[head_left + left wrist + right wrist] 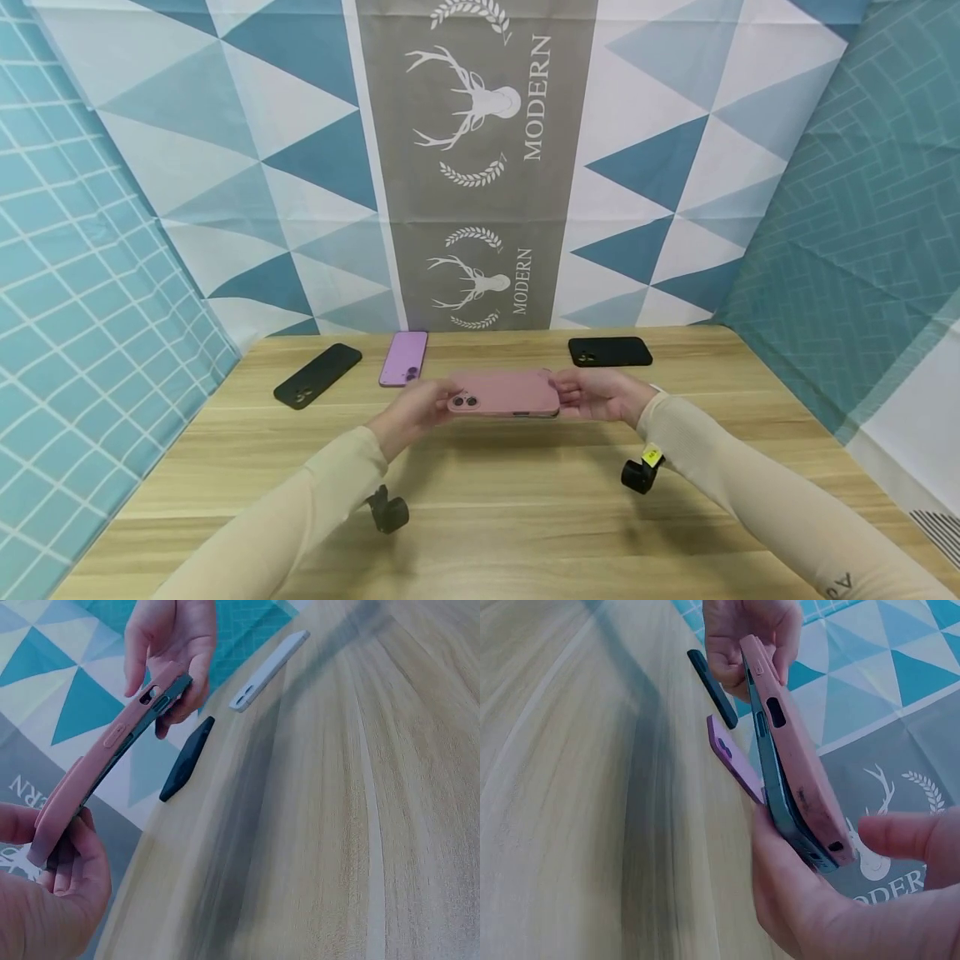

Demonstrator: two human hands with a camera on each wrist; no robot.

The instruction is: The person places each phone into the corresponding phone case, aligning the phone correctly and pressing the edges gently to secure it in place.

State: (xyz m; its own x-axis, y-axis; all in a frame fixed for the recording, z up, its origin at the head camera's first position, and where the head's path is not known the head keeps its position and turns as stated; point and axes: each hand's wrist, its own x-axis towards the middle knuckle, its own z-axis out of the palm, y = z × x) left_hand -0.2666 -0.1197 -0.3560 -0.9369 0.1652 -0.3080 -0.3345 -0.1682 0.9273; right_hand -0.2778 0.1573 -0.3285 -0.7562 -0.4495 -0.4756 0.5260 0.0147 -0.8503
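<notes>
A pink phone case (504, 392) with two camera lenses is held up over the table by both hands. In the right wrist view a teal-edged phone (776, 784) sits partly inside the case, a gap showing along its side near the right hand. My left hand (414, 414) grips the camera end between thumb and fingers. At the other end my right hand (600, 395) holds the phone, its fingers underneath. The right thumb (896, 836) points at the case's corner in the right wrist view.
A black phone case (318, 376) and a purple phone case (403, 358) lie at the back left. Another black case (611, 352) lies at the back right, near the patterned cloth (480, 208). The left wrist view also has a white phone-shaped item (268, 671).
</notes>
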